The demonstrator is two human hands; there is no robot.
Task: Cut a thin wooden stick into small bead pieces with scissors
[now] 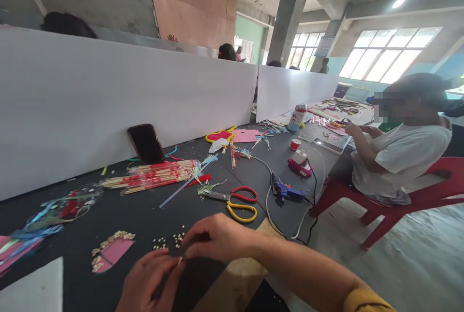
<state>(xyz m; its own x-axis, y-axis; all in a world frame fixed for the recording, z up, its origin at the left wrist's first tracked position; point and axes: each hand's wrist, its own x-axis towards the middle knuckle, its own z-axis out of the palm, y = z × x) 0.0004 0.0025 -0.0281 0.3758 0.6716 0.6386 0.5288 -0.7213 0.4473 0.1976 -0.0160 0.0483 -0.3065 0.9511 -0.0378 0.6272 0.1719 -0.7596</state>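
My left hand (147,278) and my right hand (213,237) meet low in the head view, just above the black table (145,210). Both are closed in a pinch around something tiny between the fingertips, too small to name. Loose pale beads (170,241) lie on the table right beside the fingers. A pink card shape edged with beads (110,251) lies to the left of my left hand. A brown paper sheet (235,278) sits under my right wrist.
Scissors with red and yellow handles (235,201), a blue glue gun (284,190), a packet of sticks (152,176), a dark phone (145,143) against the white partition (108,94). A co-worker (395,152) sits on a red chair at right.
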